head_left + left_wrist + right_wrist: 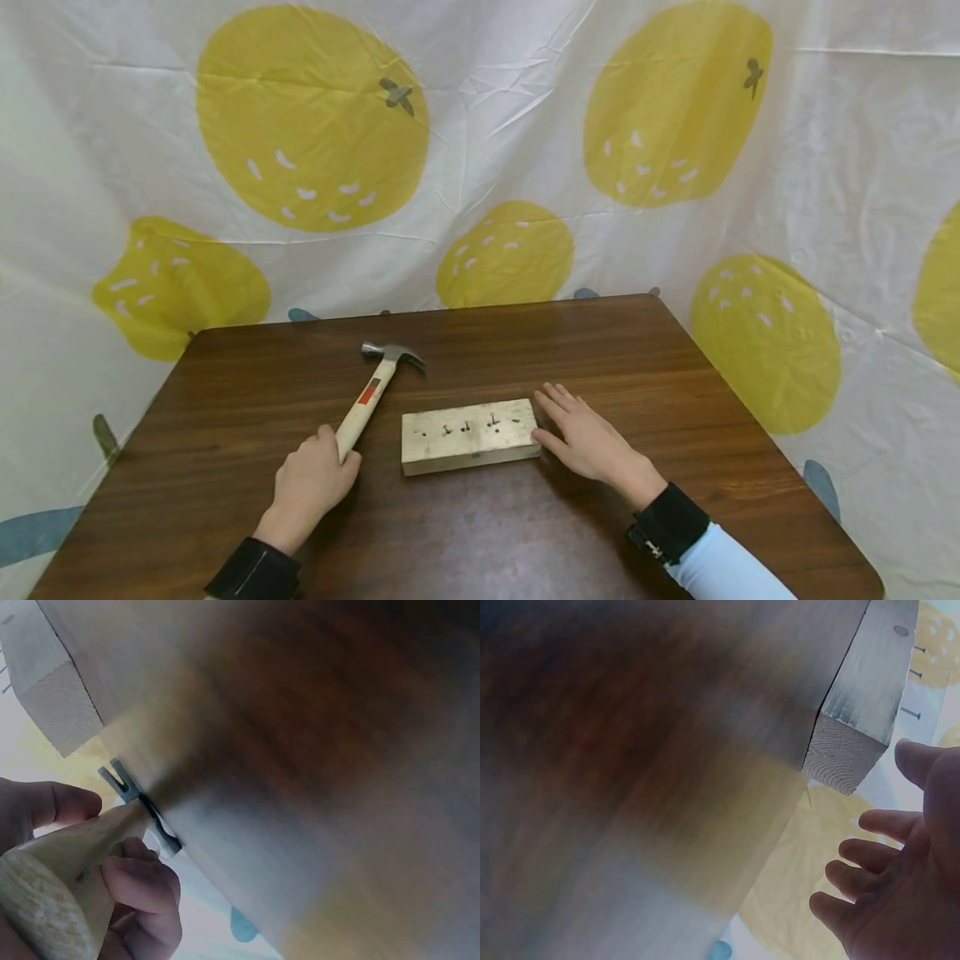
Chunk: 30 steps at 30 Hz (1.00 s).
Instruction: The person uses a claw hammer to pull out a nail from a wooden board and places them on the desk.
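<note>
clearly, the left hand (309, 479) grips the hammer (377, 383) low on its pale handle, the fingers curled round one side and the thumb on the other, as the left wrist view also shows. that forearm comes in from the near left, with a black band (255, 573) at the wrist, and the hand is turned back-up. the handle slants away and to the right, so the head is toward the far side of the table (600, 358), claw to the right. whether the hammer rests on the wood, i cannot tell.

the right hand (585, 437) is spread and holds nothing, its palm down, its fingers fairly straight and pointing away and to the left, the thumb set apart from them. it is at the right end of the wooden block (471, 450); whether the thumb touches the block is hard to tell. a light blue sleeve (727, 562) shows behind its black band.

the block lies flat on the table between the hands, with three nails (492, 419) standing in its top.
</note>
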Each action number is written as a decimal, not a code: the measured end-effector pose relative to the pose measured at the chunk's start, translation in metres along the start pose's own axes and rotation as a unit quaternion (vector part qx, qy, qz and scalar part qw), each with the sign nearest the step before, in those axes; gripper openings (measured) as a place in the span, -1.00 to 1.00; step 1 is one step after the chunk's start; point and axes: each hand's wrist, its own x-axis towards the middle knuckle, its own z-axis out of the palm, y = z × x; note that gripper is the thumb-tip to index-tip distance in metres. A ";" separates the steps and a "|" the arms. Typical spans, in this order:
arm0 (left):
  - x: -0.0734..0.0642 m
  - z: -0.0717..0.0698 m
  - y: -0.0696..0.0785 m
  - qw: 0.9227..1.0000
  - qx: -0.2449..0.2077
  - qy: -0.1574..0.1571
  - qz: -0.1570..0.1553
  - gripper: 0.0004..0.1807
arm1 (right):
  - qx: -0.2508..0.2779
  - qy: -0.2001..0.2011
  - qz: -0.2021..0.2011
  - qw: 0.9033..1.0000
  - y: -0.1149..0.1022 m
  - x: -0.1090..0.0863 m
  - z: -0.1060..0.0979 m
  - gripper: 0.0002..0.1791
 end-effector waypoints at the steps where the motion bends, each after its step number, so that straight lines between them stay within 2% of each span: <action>1: 0.000 0.000 0.000 1.000 -0.001 0.002 -0.001 -0.62 | 0.001 0.001 0.000 1.000 0.000 0.000 0.000 -0.29; 8: 0.001 0.000 -0.003 1.000 0.001 -0.004 0.010 -0.54 | -0.002 -0.003 0.003 1.000 0.000 0.000 -0.001 -0.28; 22: 0.004 -0.005 -0.014 0.999 -0.022 -0.007 0.042 -0.65 | -0.002 0.007 0.002 1.000 -0.003 0.003 -0.006 -0.28; 30: 0.005 -0.003 -0.014 0.998 -0.025 0.013 0.054 -0.67 | -0.005 0.018 -0.001 1.000 -0.001 0.007 -0.009 -0.28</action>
